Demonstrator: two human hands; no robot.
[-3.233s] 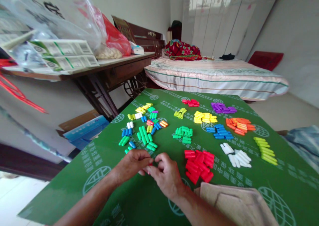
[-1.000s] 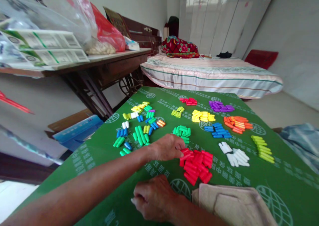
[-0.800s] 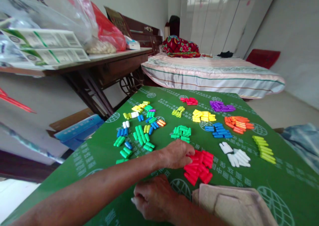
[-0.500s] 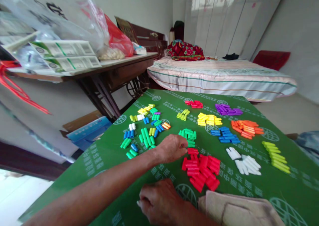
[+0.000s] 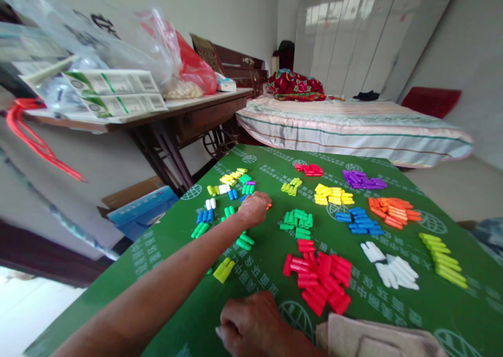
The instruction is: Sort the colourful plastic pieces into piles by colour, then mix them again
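Observation:
My left hand (image 5: 255, 209) reaches over the mixed small plastic tubes at the table's left, its fingers curled down. An orange tube (image 5: 269, 206) peeks out beside its fingers; whatever they grip is hidden. Around it lie green tubes (image 5: 245, 240), blue tubes (image 5: 205, 216), white tubes (image 5: 211, 204) and yellow tubes (image 5: 234, 176). My right hand (image 5: 251, 323) rests closed near the front edge, its inside hidden. To its upper right is a heap of red tubes (image 5: 322, 278), with a green group (image 5: 297, 220) behind. Yellow-green tubes (image 5: 223, 269) lie beneath my left forearm.
Sorted by colour on the green table (image 5: 259, 273) are purple (image 5: 363, 180), orange (image 5: 394, 212), blue (image 5: 359, 220), white (image 5: 393, 268) and lime tubes (image 5: 444, 260). A beige cloth (image 5: 377, 338) lies at the front. A side desk (image 5: 184, 113) with bags and boxes stands left, a bed (image 5: 353, 126) behind.
My left hand has moved left and away from me, from beside the green and red groups to the mixed tubes. My right hand stays nearly still. The view has shifted slightly.

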